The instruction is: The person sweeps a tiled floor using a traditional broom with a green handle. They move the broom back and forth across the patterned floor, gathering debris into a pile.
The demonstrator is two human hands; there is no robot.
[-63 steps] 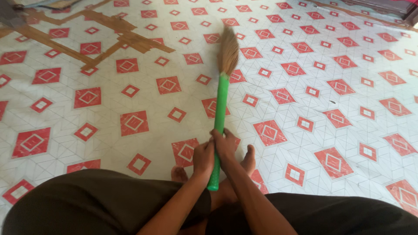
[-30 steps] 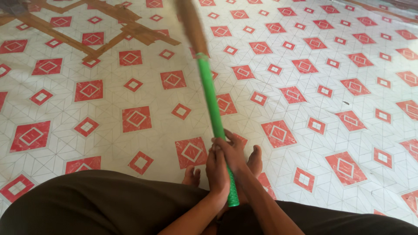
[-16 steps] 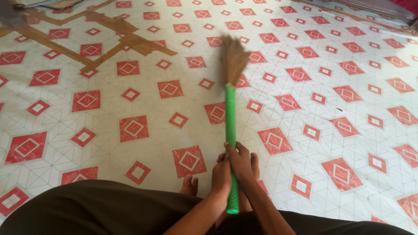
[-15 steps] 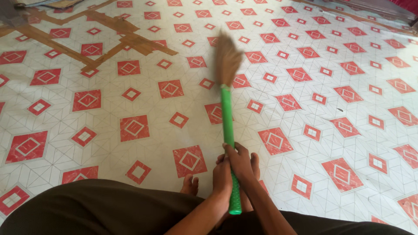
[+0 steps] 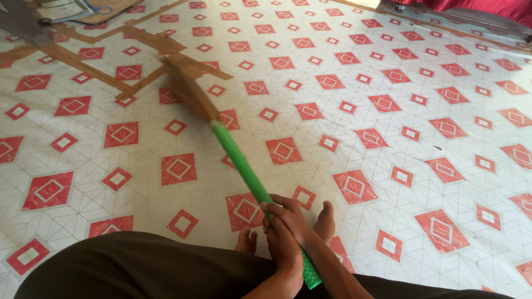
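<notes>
A: Where's the broom (image 5: 221, 141)?
B: It slants across the patterned floor covering (image 5: 388, 138), its green handle (image 5: 244, 169) running from the near middle up to the far left. The brown bristle head (image 5: 185, 88) is blurred, lying over a red diamond just beside a worn brown patch (image 5: 138, 41).

A: And the hands?
B: Both are wrapped tight round the low end of the handle, touching each other. The right hand (image 5: 291, 216) sits higher, the left hand (image 5: 284, 246) just under it, and the handle's tip pokes out below them.

A: What's around?
B: Bare feet (image 5: 324, 218) just behind the hands, dark cloth (image 5: 138, 266) at the near edge, papers (image 5: 61, 10) far left, red fabric (image 5: 482, 6) far right.
</notes>
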